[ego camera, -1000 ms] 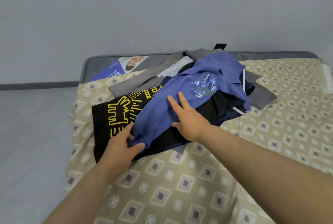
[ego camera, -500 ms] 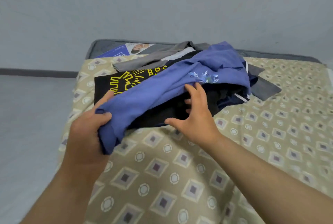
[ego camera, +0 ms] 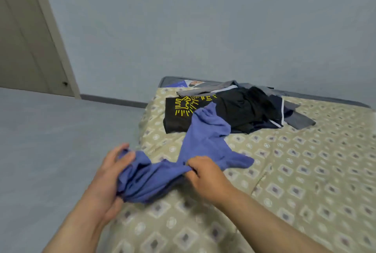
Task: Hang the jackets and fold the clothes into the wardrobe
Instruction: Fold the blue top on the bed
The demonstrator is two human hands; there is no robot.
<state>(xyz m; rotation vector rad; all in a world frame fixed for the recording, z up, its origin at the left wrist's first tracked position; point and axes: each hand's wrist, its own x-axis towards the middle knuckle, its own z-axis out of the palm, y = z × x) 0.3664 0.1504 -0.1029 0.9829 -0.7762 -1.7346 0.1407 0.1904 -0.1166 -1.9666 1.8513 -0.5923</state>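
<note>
A blue garment (ego camera: pixel 203 143) stretches from the clothes pile toward me across the patterned bed cover (ego camera: pixel 295 181). My left hand (ego camera: pixel 109 179) grips its bunched near end at the bed's left edge. My right hand (ego camera: pixel 205 173) pinches a fold of the same blue cloth just to the right. Farther back lies the pile: a black shirt with a yellow print (ego camera: pixel 183 108), crumpled black clothing (ego camera: pixel 246 108) and a grey garment (ego camera: pixel 301 118) underneath. The blue garment's far tip still lies over the black shirt.
The bed's left edge drops to a grey floor (ego camera: pixel 50 141). A beige door (ego camera: pixel 26 49) stands at the far left. A grey wall (ego camera: pixel 203 29) runs behind the bed. A printed blue-and-white paper (ego camera: pixel 187 84) lies at the bed's far corner.
The blue garment has been pulled off the pile toward me and to the left. My right hand, open over the pile before, now pinches the cloth. The view has turned left.
</note>
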